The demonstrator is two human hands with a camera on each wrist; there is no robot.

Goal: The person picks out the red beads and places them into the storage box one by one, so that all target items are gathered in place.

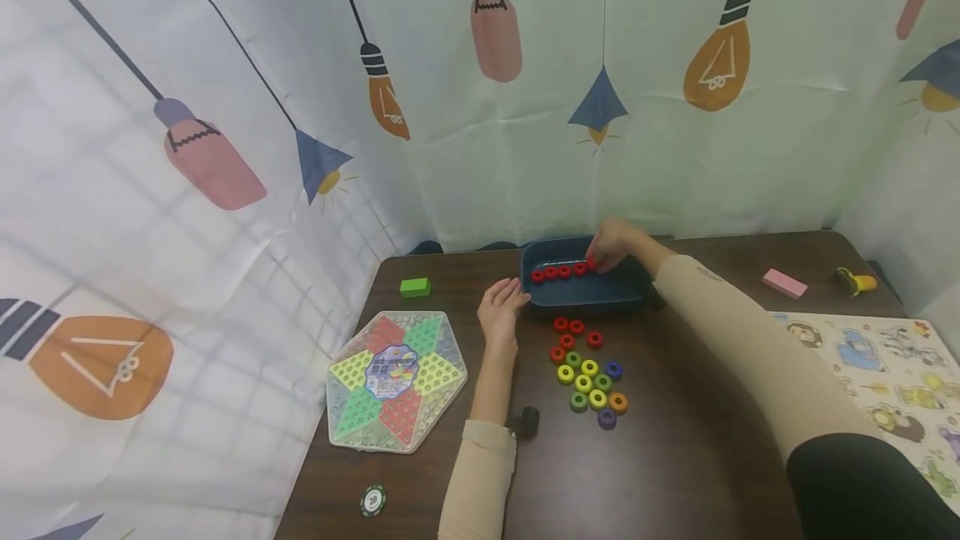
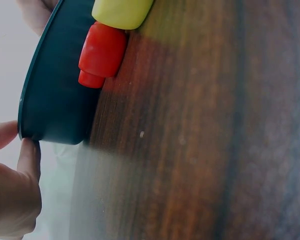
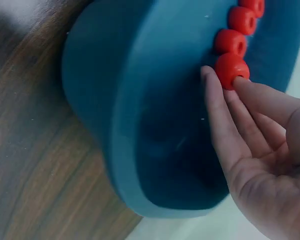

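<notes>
A dark blue bin [image 1: 585, 300] stands near the back of the table, with a row of red beads [image 1: 551, 272] inside along its far side. My right hand [image 1: 611, 247] reaches into it and pinches a red bead [image 3: 230, 70] at the near end of that row, as the right wrist view shows. At the bin's left end, my left hand [image 1: 501, 311] touches the rim with fingers mostly straight. In the left wrist view its fingers [image 2: 29, 160] meet the bin's edge. Outside the bin, in front, lie loose red beads [image 1: 567, 342] and yellow beads [image 1: 583, 383].
Green, blue and orange beads [image 1: 618, 403] lie among the yellow ones. To the left are a star-patterned game board [image 1: 446, 394], a green block [image 1: 415, 287] and a poker chip [image 1: 372, 501]. Rightward sit a pink block [image 1: 784, 283], a yellow-handled item [image 1: 865, 282] and an animal picture board [image 1: 847, 340].
</notes>
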